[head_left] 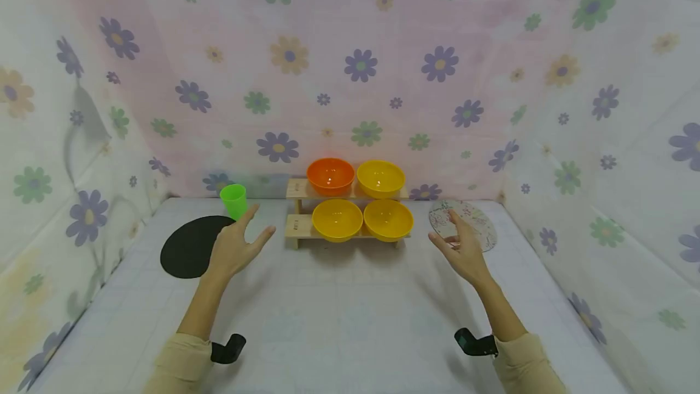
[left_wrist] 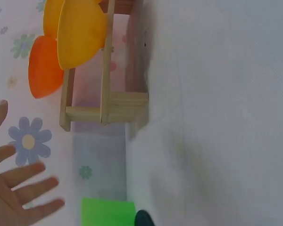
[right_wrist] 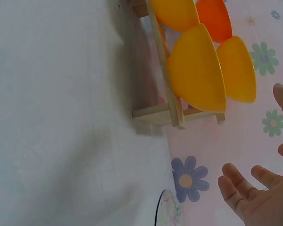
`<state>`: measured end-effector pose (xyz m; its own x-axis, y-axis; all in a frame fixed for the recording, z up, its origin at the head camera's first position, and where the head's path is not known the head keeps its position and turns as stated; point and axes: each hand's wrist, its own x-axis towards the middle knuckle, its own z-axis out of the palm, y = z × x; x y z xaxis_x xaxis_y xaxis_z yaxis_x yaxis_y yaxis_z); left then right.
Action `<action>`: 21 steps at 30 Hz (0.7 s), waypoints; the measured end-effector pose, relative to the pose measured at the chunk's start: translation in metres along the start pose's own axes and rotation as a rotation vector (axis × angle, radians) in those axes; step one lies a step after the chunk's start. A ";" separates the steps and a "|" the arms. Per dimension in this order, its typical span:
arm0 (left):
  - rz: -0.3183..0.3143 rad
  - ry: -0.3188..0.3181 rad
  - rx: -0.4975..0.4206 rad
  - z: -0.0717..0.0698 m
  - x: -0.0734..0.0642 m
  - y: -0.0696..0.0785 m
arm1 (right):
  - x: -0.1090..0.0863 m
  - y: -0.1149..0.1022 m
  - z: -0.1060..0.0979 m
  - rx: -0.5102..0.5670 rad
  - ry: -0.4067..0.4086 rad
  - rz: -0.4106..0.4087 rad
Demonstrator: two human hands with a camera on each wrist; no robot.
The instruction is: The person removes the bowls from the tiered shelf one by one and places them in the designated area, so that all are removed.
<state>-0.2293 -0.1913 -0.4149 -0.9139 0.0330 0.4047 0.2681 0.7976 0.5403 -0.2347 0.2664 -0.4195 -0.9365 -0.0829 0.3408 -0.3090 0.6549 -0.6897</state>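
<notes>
My left hand [head_left: 236, 249] hovers over the table with fingers spread and holds nothing; in the head view it overlaps a black round mat and sits just below a green cup [head_left: 234, 200]. My right hand [head_left: 463, 250] is held up on the other side, thumb apart from loosely bent fingers, nothing in its grasp. It overlaps a patterned round mat [head_left: 483, 227]. Between the hands, a two-step wooden rack [head_left: 299, 227] bears an orange bowl [head_left: 330, 177] and a yellow bowl [head_left: 381, 179] above, with two yellow bowls [head_left: 336, 221] on the lower step.
The black round mat [head_left: 186, 248] lies at the left of the white table [head_left: 339, 321]. Flowered cloth [head_left: 339, 29] hangs behind the rack and along both sides. A dark wrist-camera mount [head_left: 228, 349] sticks out from each sleeve.
</notes>
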 end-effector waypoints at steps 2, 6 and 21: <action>0.021 0.011 -0.088 0.008 0.005 0.000 | 0.005 0.000 0.008 0.014 -0.015 0.013; 0.029 0.045 -0.248 0.030 0.014 -0.001 | 0.014 0.002 0.025 0.051 -0.061 0.054; -0.163 0.016 -0.592 0.095 0.035 -0.009 | 0.037 -0.002 0.055 0.410 -0.142 0.208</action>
<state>-0.2925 -0.1402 -0.4758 -0.9538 -0.0739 0.2911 0.2535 0.3216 0.9123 -0.2780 0.2208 -0.4404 -0.9900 -0.1021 0.0973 -0.1254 0.3207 -0.9388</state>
